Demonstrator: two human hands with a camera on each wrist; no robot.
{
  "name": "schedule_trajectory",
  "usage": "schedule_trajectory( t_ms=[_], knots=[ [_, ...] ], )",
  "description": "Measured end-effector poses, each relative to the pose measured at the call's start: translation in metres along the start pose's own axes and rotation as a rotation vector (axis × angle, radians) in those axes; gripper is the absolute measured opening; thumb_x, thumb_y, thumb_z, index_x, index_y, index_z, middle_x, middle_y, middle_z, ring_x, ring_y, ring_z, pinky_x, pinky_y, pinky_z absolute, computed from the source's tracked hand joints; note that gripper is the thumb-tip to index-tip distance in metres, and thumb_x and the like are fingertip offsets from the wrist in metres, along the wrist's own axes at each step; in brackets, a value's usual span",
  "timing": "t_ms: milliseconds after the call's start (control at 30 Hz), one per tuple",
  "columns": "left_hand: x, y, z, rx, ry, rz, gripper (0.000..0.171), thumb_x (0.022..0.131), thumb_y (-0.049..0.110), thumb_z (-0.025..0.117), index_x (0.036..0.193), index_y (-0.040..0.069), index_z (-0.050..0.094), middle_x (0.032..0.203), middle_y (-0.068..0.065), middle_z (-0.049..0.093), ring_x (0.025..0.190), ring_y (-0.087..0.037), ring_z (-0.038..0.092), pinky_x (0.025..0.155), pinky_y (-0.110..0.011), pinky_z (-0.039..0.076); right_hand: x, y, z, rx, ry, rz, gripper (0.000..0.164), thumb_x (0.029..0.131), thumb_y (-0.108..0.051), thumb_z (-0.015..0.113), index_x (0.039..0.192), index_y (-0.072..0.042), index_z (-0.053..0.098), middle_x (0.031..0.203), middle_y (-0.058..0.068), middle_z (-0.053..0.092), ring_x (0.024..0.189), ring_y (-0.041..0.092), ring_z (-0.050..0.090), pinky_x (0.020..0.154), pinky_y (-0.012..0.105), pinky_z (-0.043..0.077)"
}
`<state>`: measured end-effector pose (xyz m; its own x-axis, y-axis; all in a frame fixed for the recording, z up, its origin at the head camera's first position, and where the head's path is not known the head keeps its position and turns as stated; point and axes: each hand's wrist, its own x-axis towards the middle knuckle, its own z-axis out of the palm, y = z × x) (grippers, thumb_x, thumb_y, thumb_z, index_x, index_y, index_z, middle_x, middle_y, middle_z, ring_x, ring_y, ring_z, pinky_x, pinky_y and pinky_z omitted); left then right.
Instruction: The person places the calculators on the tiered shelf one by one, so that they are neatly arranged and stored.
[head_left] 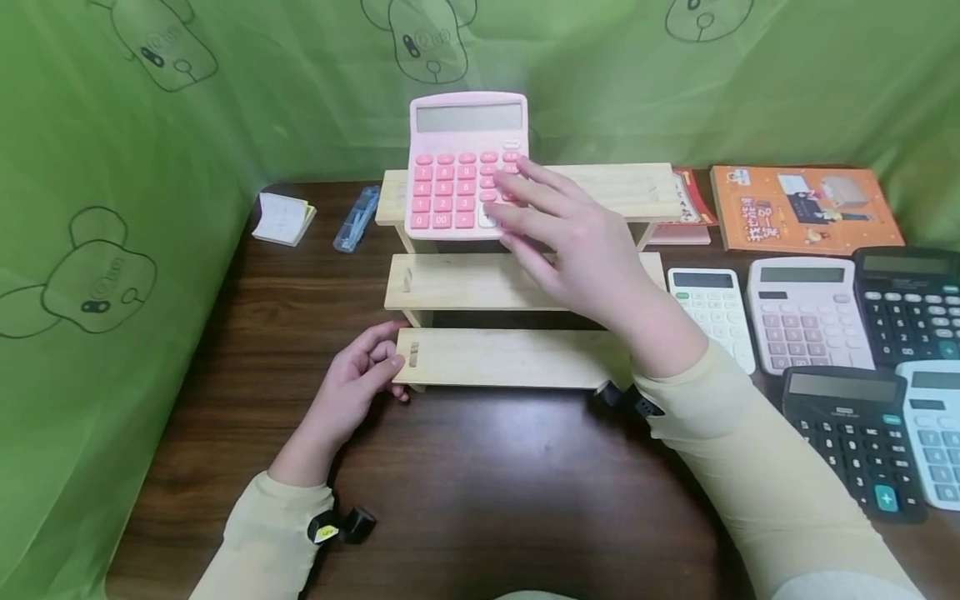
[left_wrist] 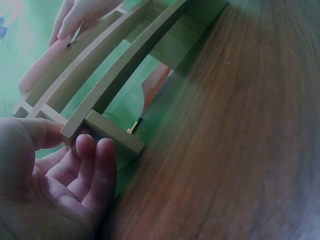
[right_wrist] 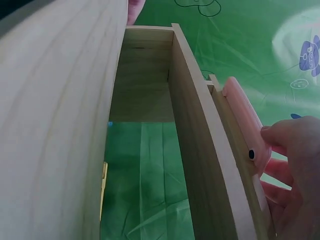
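Note:
A pink calculator [head_left: 450,167], its keys facing me, overlaps the left part of the top step of a three-step wooden rack [head_left: 517,358]. My right hand [head_left: 577,242] is at its lower right, fingers bent over the keys and thumb by the bottom edge. From the right wrist view, the pink calculator [right_wrist: 246,117] appears edge-on close along the top step, with the fingers at one end. My left hand [head_left: 360,375] pinches the left end of the lowest step. In the left wrist view its thumb and curled fingers meet around the wooden corner [left_wrist: 72,130].
Several calculators stand right of the rack, including a white one [head_left: 712,312] and a black one [head_left: 855,433]. Behind them lies an orange book [head_left: 806,208]. Back left are a notepad [head_left: 283,218] and a blue object [head_left: 357,218]. A green curtain [head_left: 315,100] surrounds the table.

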<state>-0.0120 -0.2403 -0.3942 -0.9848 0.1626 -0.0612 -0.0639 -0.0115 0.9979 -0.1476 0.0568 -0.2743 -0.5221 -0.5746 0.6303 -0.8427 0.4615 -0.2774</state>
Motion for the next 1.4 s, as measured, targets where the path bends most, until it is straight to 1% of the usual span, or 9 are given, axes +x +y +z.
schedule_trajectory(
  t_ms=[167, 367, 600, 767, 933, 1067, 1133, 1233, 1400],
  knots=[
    [0.000, 0.000, 0.000, 0.006, 0.003, 0.006, 0.047, 0.099, 0.006, 0.054, 0.142, -0.004, 0.037, 0.087, -0.016, 0.056, 0.062, -0.021, 0.056, 0.059, -0.038, 0.058, 0.001, -0.001, 0.003, -0.012, 0.004, -0.001, 0.031, 0.095, -0.026, 0.062, 0.124, -0.018, 0.068, 0.141, -0.002, 0.052, 0.139, 0.015, 0.035, 0.095, 0.044, 0.050],
    [0.000, -0.001, 0.001, 0.010, 0.003, 0.004, 0.046, 0.099, 0.005, 0.053, 0.142, -0.002, 0.039, 0.086, -0.016, 0.056, 0.062, -0.022, 0.055, 0.058, -0.038, 0.058, 0.000, -0.001, 0.006, -0.011, -0.001, -0.003, 0.033, 0.096, -0.026, 0.060, 0.127, -0.017, 0.066, 0.143, -0.001, 0.049, 0.139, 0.015, 0.034, 0.103, 0.040, 0.044],
    [0.004, -0.003, 0.003, 0.015, 0.016, -0.019, 0.045, 0.099, 0.007, 0.055, 0.141, 0.000, 0.041, 0.087, -0.017, 0.057, 0.063, -0.022, 0.056, 0.059, -0.040, 0.057, -0.011, 0.009, -0.004, -0.018, -0.035, 0.034, 0.049, 0.092, -0.024, 0.065, 0.138, -0.012, 0.054, 0.143, 0.013, 0.047, 0.133, 0.029, 0.042, 0.112, 0.041, 0.032],
    [0.002, -0.003, 0.003, 0.019, 0.026, 0.003, 0.045, 0.098, 0.004, 0.054, 0.140, -0.002, 0.041, 0.087, -0.016, 0.056, 0.061, -0.022, 0.057, 0.057, -0.038, 0.058, -0.027, 0.013, -0.025, -0.122, -0.154, 0.095, 0.051, 0.091, -0.024, 0.066, 0.137, -0.006, 0.053, 0.141, 0.014, 0.049, 0.133, 0.030, 0.040, 0.115, 0.045, 0.024],
    [-0.002, -0.003, 0.004, 0.021, 0.038, 0.048, 0.045, 0.098, 0.002, 0.054, 0.139, -0.006, 0.039, 0.086, -0.016, 0.055, 0.060, -0.023, 0.057, 0.055, -0.035, 0.057, -0.047, 0.018, -0.061, -0.185, -0.229, 0.148, 0.054, 0.089, -0.023, 0.068, 0.137, -0.004, 0.052, 0.145, 0.017, 0.044, 0.135, 0.034, 0.038, 0.116, 0.048, 0.021],
    [-0.001, -0.004, 0.003, 0.015, 0.035, 0.061, 0.044, 0.097, 0.000, 0.053, 0.139, -0.007, 0.039, 0.086, -0.017, 0.056, 0.061, -0.023, 0.057, 0.055, -0.034, 0.057, -0.074, 0.029, -0.090, -0.217, -0.282, 0.320, 0.066, 0.089, -0.025, 0.069, 0.146, -0.007, 0.042, 0.145, 0.019, 0.042, 0.131, 0.041, 0.040, 0.108, 0.057, 0.031],
    [0.000, -0.005, 0.003, 0.015, 0.025, 0.062, 0.044, 0.097, 0.000, 0.053, 0.139, -0.007, 0.039, 0.086, -0.016, 0.057, 0.061, -0.023, 0.058, 0.055, -0.034, 0.057, -0.085, 0.035, -0.097, -0.240, -0.343, 0.438, 0.074, 0.090, -0.028, 0.068, 0.151, -0.009, 0.031, 0.145, 0.021, 0.040, 0.128, 0.044, 0.040, 0.101, 0.062, 0.034],
    [0.001, -0.006, 0.002, 0.026, 0.022, 0.065, 0.044, 0.097, -0.002, 0.053, 0.138, -0.007, 0.040, 0.086, -0.016, 0.057, 0.061, -0.022, 0.059, 0.055, -0.034, 0.057, -0.098, 0.045, -0.098, -0.286, -0.528, 0.593, 0.083, 0.093, -0.038, 0.063, 0.156, -0.012, 0.016, 0.144, 0.027, 0.037, 0.126, 0.048, 0.040, 0.092, 0.068, 0.038],
    [0.001, -0.007, 0.002, 0.037, 0.026, 0.074, 0.043, 0.097, -0.002, 0.053, 0.138, -0.006, 0.041, 0.084, -0.015, 0.058, 0.060, -0.023, 0.059, 0.054, -0.035, 0.057, -0.113, 0.064, -0.082, -0.350, -0.874, 0.701, 0.092, 0.089, -0.059, 0.057, 0.154, -0.006, 0.019, 0.142, 0.032, 0.035, 0.123, 0.056, 0.038, 0.083, 0.071, 0.041]
  ],
)
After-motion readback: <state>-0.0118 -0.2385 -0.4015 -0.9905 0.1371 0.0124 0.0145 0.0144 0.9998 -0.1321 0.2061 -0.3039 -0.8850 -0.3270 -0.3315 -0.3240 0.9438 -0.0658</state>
